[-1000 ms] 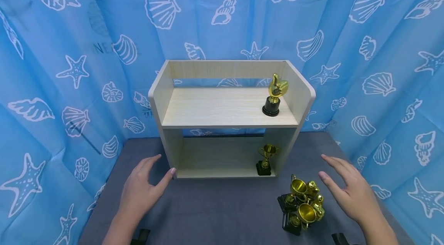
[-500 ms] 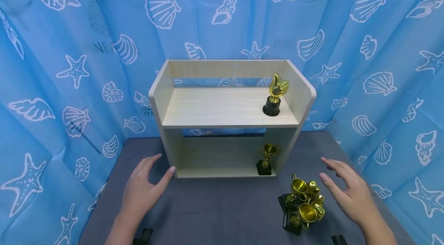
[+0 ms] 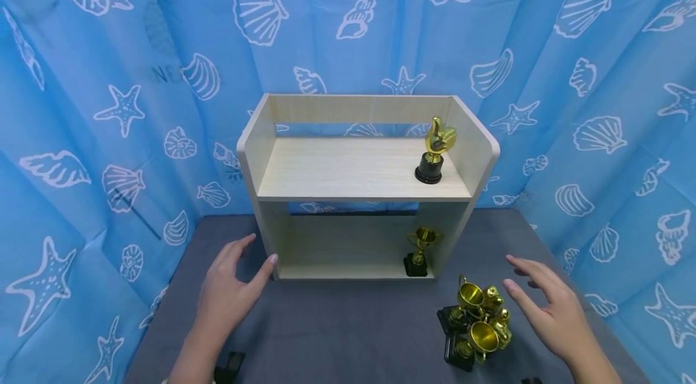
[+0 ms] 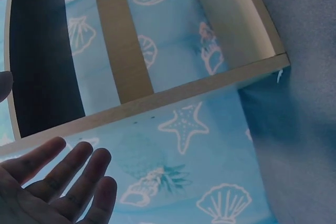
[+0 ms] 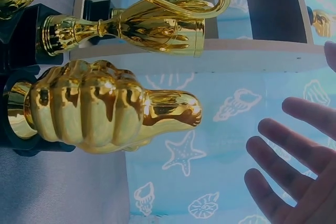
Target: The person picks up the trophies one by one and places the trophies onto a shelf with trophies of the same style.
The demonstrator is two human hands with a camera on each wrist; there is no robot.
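My left hand (image 3: 228, 293) hovers with fingers spread near the lower left corner of a pale wooden two-tier shelf (image 3: 353, 198); it holds nothing. Right of a cluster of trophies, my right hand (image 3: 551, 311) is held apart from them, fingers extended. In that cluster are gold cup trophies (image 3: 484, 336) on black bases and gold thumbs-up trophies, partly hidden behind the cups. The right wrist view shows a thumbs-up trophy (image 5: 89, 108) close by, not touched by the fingers (image 5: 278, 166). Another thumbs-up trophy (image 3: 433, 151) stands on the upper tier's right, and a cup trophy (image 3: 420, 251) on the lower tier's right.
The shelf stands on a grey cloth-covered table (image 3: 348, 336), toward its back. A blue curtain (image 3: 348, 22) with white shell and starfish prints surrounds the table at the back and both sides. Dark strap pieces (image 3: 231, 366) show near the left wrist.
The head view has shifted very slightly. Both hands stay nearly in place, with the right one a touch lower in view. The trophies and shelf have not been moved.
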